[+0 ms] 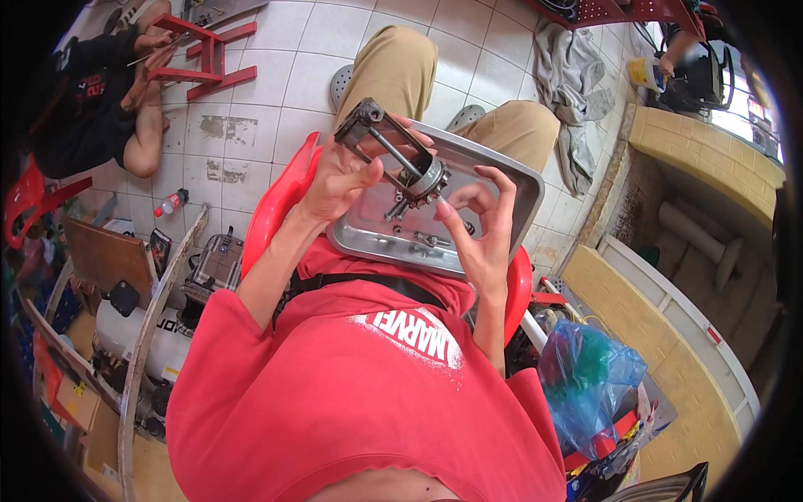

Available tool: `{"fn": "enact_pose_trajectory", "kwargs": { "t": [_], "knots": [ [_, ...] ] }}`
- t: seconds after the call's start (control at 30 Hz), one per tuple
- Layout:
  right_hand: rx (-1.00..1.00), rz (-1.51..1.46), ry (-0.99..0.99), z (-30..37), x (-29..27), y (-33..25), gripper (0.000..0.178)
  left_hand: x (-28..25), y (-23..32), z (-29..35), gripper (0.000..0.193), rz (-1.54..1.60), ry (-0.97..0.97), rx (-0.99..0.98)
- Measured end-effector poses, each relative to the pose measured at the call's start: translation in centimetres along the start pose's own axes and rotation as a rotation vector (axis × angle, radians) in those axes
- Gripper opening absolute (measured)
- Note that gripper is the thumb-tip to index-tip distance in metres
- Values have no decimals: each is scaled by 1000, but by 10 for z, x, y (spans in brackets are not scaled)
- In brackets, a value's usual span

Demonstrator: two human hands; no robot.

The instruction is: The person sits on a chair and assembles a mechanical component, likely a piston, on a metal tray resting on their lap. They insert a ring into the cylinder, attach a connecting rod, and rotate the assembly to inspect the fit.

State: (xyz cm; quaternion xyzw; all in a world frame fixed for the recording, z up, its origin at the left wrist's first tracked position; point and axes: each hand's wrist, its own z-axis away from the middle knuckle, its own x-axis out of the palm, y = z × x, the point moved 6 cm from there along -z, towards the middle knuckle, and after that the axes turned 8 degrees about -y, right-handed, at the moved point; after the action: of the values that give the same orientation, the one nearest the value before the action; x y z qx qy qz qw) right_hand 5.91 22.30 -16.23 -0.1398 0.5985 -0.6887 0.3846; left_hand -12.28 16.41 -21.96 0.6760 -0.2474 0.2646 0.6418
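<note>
My left hand (341,180) grips a dark metal frame assembly (406,159) above the tray. Its long bars and a central rod run from a square end block to a round toothed ring. My right hand (481,226) is beside the ring end, its thumb tip at or very near the teeth and its other fingers spread and bent; I cannot tell whether the thumb presses on it. Under both hands a grey metal tray (523,197) rests on my lap. Several small metal parts (431,239) lie in it, partly hidden by the assembly.
I sit on a red plastic chair (280,197). At upper left another person (100,92) works by a red stool (213,63). A bottle (171,202) and a clear case (219,263) are at left. Grey cloth (569,92) lies on the tiles; a blue bag (585,368) is at right.
</note>
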Motion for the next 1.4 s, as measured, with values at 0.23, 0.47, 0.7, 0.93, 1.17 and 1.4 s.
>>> {"fn": "enact_pose_trajectory", "kwargs": {
  "t": [0.23, 0.47, 0.7, 0.93, 1.17, 1.4],
  "knots": [
    [-1, -65, 51, 0, 1, 2, 47, -1, -2, 0, 72, -2, 3, 16],
    [15, -23, 16, 1, 0, 1, 51, 2, 0, 0, 72, -17, -7, 6],
    [45, -38, 23, 3, 5, 0, 47, 2, 2, 0, 74, -20, 11, 9],
    [85, -201, 30, 6, -1, 10, 38, 2, -2, 0, 73, 17, -21, -17],
    [165, -156, -7, 5, 0, 5, 48, 1, -5, 0, 73, 20, -26, -11],
    [161, -219, -60, 4, 4, 18, 44, 0, -4, -1, 72, 24, -6, 7]
  ]
}}
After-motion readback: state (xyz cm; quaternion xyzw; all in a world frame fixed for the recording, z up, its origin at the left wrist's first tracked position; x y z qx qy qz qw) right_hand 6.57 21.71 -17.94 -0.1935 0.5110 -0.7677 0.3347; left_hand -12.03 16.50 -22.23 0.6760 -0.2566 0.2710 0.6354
